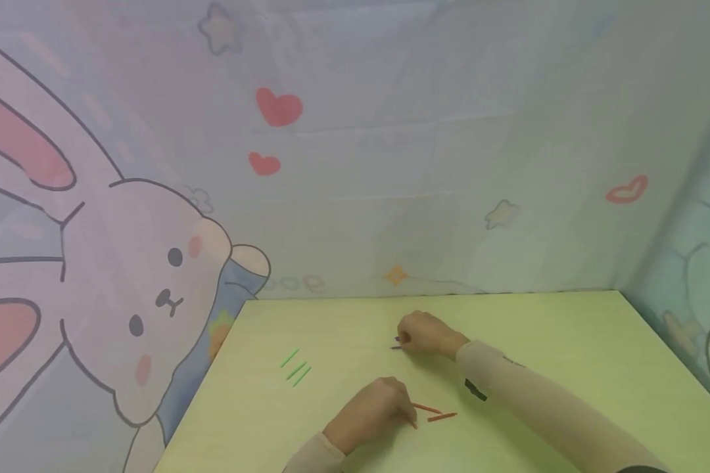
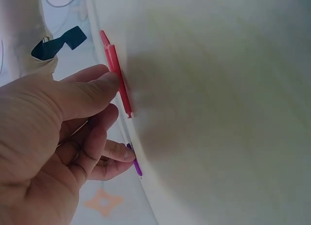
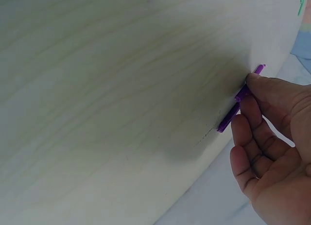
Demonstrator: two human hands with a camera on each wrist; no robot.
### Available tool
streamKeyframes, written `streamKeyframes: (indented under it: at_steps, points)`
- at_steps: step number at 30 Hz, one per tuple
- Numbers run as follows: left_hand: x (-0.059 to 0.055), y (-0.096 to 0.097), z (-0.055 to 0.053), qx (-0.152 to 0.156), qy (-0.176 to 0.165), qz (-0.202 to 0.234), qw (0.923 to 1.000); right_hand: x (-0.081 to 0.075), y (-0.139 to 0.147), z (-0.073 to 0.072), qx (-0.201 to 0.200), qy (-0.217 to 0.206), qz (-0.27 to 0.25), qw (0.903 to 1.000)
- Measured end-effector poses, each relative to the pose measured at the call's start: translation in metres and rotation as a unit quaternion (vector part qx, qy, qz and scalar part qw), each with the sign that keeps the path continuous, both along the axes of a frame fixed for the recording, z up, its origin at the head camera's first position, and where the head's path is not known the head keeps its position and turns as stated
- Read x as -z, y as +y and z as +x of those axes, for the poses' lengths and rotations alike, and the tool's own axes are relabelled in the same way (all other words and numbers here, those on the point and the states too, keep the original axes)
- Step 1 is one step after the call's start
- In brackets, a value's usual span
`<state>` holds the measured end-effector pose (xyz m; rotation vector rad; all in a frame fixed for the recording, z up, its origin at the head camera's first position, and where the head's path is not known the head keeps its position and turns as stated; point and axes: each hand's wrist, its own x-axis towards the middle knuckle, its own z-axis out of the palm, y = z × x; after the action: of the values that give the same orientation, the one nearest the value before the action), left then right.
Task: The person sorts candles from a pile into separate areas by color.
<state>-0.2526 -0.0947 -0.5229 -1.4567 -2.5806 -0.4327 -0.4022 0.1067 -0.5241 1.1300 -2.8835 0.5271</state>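
My left hand is low over the near middle of the table, its thumb and fingers pinching a thin red pen-like stick. Two more red sticks, one nearer the front and one just behind, lie to its right. Farther back, my right hand pinches a purple pen-like stick between thumb and index finger. A second purple stick lies on the tabletop beside those fingers. Fingers partly hide the held sticks.
Several thin green sticks lie slanted on the left part of the pale yellow table. A cartoon-printed cloth hangs right behind the table's far edge. A dark strap end hangs under the right sleeve.
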Motion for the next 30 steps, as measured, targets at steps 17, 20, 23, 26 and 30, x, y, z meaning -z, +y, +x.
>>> streamKeyframes:
  at_steps: [17, 20, 23, 26, 30]
  points:
    - [0.0043, -0.0031, 0.0014, -0.041, 0.041, -0.032, 0.9978, 0.0025, -0.0038, -0.0014, 0.006, 0.002, 0.004, 1.0000]
    - [0.0054, -0.0028, -0.0005, -0.044, 0.053, -0.031, 0.9971, 0.0011, -0.0041, -0.0029, 0.006, 0.002, 0.002, 1.0000]
    - [0.0065, -0.0022, -0.0021, -0.041, 0.058, -0.032, 0.9970, 0.0005, -0.0042, -0.0038, 0.005, -0.001, 0.001, 1.0000]
    - [0.0073, -0.0012, -0.0028, -0.041, 0.062, -0.037, 0.9966, 0.0006, -0.0041, -0.0042, 0.008, -0.005, 0.005, 0.9999]
    - [0.0070, -0.0003, -0.0025, -0.050, 0.055, -0.043, 0.9963, 0.0023, -0.0042, -0.0052, 0.016, -0.006, 0.009, 0.9998]
